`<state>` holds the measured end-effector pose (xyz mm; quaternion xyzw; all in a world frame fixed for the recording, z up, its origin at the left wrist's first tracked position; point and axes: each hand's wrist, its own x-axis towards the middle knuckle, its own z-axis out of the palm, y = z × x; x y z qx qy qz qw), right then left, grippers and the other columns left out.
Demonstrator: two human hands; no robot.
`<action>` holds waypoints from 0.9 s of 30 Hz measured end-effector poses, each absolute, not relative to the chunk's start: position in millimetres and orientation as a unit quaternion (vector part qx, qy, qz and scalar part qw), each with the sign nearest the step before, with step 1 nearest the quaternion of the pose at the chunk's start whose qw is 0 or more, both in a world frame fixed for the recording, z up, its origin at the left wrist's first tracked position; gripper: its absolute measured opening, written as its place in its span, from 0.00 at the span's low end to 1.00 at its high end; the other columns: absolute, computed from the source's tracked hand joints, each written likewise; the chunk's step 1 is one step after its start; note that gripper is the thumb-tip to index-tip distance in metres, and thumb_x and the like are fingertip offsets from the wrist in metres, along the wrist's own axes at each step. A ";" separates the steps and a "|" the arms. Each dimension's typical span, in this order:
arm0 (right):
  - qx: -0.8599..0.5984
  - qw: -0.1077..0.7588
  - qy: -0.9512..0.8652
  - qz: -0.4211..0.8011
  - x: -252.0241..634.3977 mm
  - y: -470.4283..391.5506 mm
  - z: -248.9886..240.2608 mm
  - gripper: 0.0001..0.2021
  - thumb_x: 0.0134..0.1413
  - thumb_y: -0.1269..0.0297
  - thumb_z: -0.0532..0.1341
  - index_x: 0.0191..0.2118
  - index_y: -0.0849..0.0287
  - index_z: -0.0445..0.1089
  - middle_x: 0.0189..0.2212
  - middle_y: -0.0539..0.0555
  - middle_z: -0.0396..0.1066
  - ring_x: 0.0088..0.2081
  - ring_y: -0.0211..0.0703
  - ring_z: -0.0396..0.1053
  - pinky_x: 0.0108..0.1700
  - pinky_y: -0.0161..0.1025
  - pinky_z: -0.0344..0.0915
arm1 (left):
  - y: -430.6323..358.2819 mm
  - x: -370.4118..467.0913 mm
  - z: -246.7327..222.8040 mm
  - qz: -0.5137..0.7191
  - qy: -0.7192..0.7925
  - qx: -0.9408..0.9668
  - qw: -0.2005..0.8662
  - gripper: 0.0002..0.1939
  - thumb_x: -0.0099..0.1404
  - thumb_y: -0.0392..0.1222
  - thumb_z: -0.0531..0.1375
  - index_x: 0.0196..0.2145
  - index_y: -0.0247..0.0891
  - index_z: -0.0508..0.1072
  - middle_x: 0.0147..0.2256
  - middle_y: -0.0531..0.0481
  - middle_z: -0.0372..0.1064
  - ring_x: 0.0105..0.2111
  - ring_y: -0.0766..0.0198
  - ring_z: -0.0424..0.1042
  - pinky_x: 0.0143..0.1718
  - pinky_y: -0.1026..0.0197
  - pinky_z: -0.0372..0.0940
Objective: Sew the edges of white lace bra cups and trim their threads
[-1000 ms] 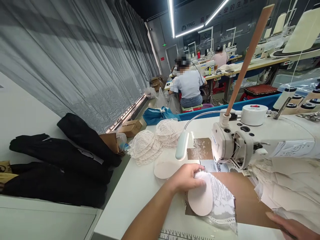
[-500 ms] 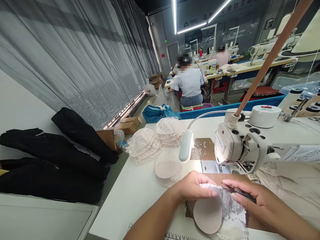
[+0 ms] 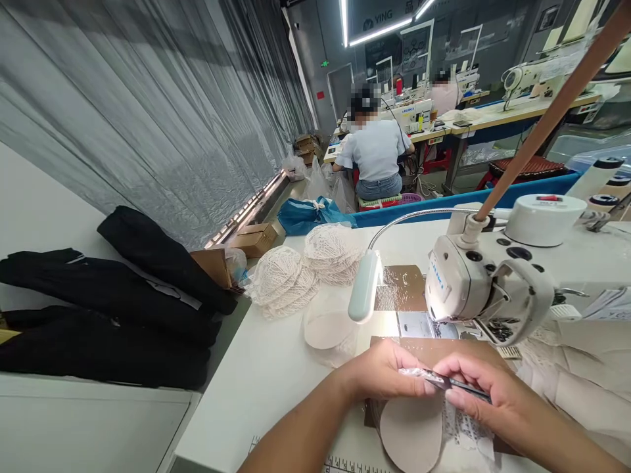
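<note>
My left hand (image 3: 389, 373) pinches the edge of a white lace piece (image 3: 467, 430) between thumb and fingers. A smooth beige cup (image 3: 413, 433) hangs below that hand, partly over the lace. My right hand (image 3: 490, 387) is closed around dark thread snips (image 3: 473, 389), whose blades lie at the lace edge beside my left fingertips. Whether the blades are parted I cannot make out. Both hands are in front of a white sewing machine (image 3: 458, 282).
Stacks of lace cups (image 3: 280, 279) and a beige cup in sheer fabric (image 3: 325, 330) lie on the white table (image 3: 256, 368). A lamp (image 3: 365, 286) hangs over it. Beige fabric (image 3: 586, 381) lies at right. A person (image 3: 375, 154) sits ahead at another machine.
My right hand has moved left, bringing the snips' blades up to the lace edge at my left fingertips. The camera view has tilted slightly down.
</note>
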<state>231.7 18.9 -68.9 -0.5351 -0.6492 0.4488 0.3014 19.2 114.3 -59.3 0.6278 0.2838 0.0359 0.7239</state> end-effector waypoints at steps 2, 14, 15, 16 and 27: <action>-0.528 0.283 -0.652 0.465 231.3 19.0 -67.5 0.19 0.62 0.44 0.52 0.43 0.50 0.72 0.36 0.53 0.74 0.38 0.49 0.71 0.40 0.44 0.67 | 115.0 18.7 -60.7 0.029 0.284 0.625 0.726 0.26 0.53 0.60 0.69 0.35 0.32 0.78 0.23 0.57 0.56 0.23 0.72 0.51 0.23 0.65 0.44; -0.554 0.332 -0.587 0.488 227.0 19.6 -82.9 0.23 0.55 0.44 0.61 0.51 0.52 0.69 0.41 0.54 0.72 0.45 0.51 0.71 0.48 0.45 0.67 | 112.6 21.4 -63.1 0.032 0.278 0.636 0.719 0.23 0.55 0.58 0.68 0.34 0.32 0.79 0.23 0.57 0.58 0.24 0.72 0.54 0.25 0.66 0.49; -0.550 0.326 -0.583 0.502 225.4 20.1 -83.8 0.23 0.55 0.45 0.61 0.51 0.53 0.69 0.40 0.54 0.73 0.44 0.51 0.71 0.48 0.44 0.67 | 113.6 21.0 -63.4 0.027 0.279 0.643 0.713 0.24 0.55 0.58 0.69 0.36 0.33 0.79 0.24 0.56 0.60 0.25 0.71 0.55 0.25 0.67 0.51; -0.548 0.312 -0.587 0.508 224.3 20.5 -84.7 0.20 0.56 0.46 0.60 0.47 0.53 0.71 0.37 0.53 0.73 0.41 0.50 0.71 0.46 0.43 0.67 | 115.4 19.8 -63.4 0.018 0.278 0.651 0.706 0.24 0.54 0.57 0.69 0.38 0.33 0.79 0.25 0.56 0.61 0.25 0.71 0.57 0.26 0.67 0.52; -0.566 0.265 -0.602 0.497 228.5 15.8 -88.5 0.19 0.63 0.46 0.52 0.33 0.54 0.69 0.31 0.51 0.71 0.35 0.47 0.68 0.36 0.40 0.61 | 145.7 -15.1 -46.0 0.027 0.290 0.693 0.660 0.15 0.58 0.49 0.68 0.33 0.33 0.74 0.27 0.54 0.64 0.26 0.71 0.60 0.27 0.67 0.55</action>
